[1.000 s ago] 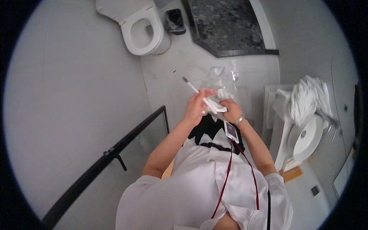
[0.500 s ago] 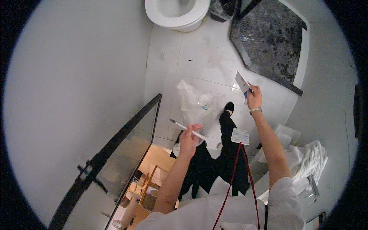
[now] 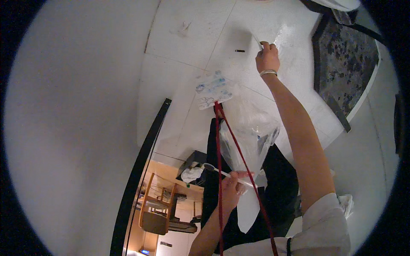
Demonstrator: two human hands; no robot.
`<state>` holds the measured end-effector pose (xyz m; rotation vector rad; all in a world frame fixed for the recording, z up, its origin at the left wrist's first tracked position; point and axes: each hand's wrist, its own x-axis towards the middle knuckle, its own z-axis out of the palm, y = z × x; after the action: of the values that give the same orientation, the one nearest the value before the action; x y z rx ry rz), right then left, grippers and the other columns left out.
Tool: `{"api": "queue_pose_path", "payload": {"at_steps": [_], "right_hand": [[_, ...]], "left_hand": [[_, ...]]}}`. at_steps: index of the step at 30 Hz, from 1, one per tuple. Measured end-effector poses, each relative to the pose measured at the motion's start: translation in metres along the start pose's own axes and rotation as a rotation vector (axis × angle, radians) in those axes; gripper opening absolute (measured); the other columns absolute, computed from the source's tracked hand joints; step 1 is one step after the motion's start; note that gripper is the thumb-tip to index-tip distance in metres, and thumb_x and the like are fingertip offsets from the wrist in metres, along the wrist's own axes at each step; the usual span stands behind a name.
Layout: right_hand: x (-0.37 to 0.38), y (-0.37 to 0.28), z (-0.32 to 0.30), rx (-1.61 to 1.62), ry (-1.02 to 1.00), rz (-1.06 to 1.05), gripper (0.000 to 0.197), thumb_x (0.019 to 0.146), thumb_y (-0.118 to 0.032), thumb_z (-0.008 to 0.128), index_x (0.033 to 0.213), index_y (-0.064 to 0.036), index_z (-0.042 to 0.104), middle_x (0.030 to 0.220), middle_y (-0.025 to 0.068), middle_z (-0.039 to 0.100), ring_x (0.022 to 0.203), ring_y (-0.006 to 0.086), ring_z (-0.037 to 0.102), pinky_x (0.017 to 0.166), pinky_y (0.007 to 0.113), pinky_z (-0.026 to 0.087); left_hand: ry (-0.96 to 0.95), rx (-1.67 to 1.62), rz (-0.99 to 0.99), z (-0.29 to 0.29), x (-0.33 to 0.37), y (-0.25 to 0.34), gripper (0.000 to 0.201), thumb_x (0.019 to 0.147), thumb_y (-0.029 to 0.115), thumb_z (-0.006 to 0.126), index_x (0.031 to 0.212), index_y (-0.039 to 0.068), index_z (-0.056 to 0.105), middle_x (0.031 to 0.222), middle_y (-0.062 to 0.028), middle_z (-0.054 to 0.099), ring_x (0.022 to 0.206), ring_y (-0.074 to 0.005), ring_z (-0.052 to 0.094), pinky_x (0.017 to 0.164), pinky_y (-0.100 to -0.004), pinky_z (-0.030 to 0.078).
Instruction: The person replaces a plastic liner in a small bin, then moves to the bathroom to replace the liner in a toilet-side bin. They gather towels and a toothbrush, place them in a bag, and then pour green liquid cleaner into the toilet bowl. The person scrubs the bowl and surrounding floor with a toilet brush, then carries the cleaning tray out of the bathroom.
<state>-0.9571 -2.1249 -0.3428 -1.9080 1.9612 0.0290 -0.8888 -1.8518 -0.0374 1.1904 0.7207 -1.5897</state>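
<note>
White-handled brush [image 3: 224,173] lies across left hand [image 3: 232,188], grip clamped on it, over black trousers [image 3: 280,181]; clear plastic bag [image 3: 252,123] just beyond. Right hand [image 3: 268,59] extends over pale floor [image 3: 183,68], grip clamped on thin white card [image 3: 257,41], seen edge-on.

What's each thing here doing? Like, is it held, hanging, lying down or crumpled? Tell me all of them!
White brush: held in the left hand
White card: held in the right hand, seen edge-on
Plastic bag: see-through, crumpled
Badge: hanging on the red lanyard
Small dark piece: lying on the floor
</note>
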Motion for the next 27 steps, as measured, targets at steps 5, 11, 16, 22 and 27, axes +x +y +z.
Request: {"api": "queue_pose_path", "payload": {"at_steps": [5,11,16,22,27], "right_hand": [[-0.015,-0.017,0.067,-0.035,-0.428,-0.255,0.061,0.076,-0.033,0.065,0.129,-0.0124,0.043,0.130,0.0164,0.039,0.114,0.0316,0.046,0.092,0.041,0.045],[0.008,0.013,0.083,-0.349,-0.220,-0.628,0.048,0.077,-0.024,0.057,0.118,-0.0012,0.049,0.119,0.0178,0.048,0.112,0.0342,0.046,0.089,0.041,0.046],[0.028,0.022,0.100,-0.419,-0.241,-0.859,0.035,0.071,-0.016,0.062,0.099,0.0016,0.053,0.099,0.0145,0.057,0.095,0.0302,0.054,0.081,0.039,0.048],[0.036,0.010,0.087,-0.280,-0.251,-0.720,0.018,0.077,-0.013,0.055,0.092,-0.0040,0.057,0.090,0.0130,0.060,0.088,0.0296,0.058,0.077,0.037,0.050],[0.013,0.050,-0.012,0.565,-0.362,0.019,0.036,0.077,-0.016,0.061,0.107,0.0022,0.055,0.091,0.0116,0.063,0.079,0.0191,0.061,0.071,0.031,0.050]], "left_hand": [[0.108,0.048,-0.194,-0.008,0.016,-0.005,0.038,0.092,0.038,0.048,0.091,0.002,0.061,0.099,-0.0187,0.064,0.045,-0.0069,0.033,0.048,-0.0229,0.032],[-0.067,-0.031,-0.095,0.000,0.017,-0.004,0.040,0.098,0.033,0.036,0.102,0.004,0.063,0.079,-0.0052,0.061,0.047,-0.0033,0.032,0.046,-0.0199,0.028],[-0.108,-0.092,-0.101,0.011,0.020,-0.004,0.037,0.098,0.029,0.037,0.104,0.003,0.062,0.109,-0.0125,0.064,0.050,-0.0035,0.037,0.046,-0.0203,0.030],[0.032,0.084,-0.128,0.018,0.021,-0.006,0.036,0.098,0.028,0.039,0.101,0.002,0.063,0.103,-0.0103,0.064,0.069,-0.0085,0.052,0.059,-0.0201,0.037],[0.263,0.365,-0.081,0.020,0.035,-0.016,0.048,0.097,0.040,0.035,0.097,0.002,0.064,0.071,-0.0017,0.058,0.048,-0.0044,0.040,0.045,-0.0203,0.032]]}}
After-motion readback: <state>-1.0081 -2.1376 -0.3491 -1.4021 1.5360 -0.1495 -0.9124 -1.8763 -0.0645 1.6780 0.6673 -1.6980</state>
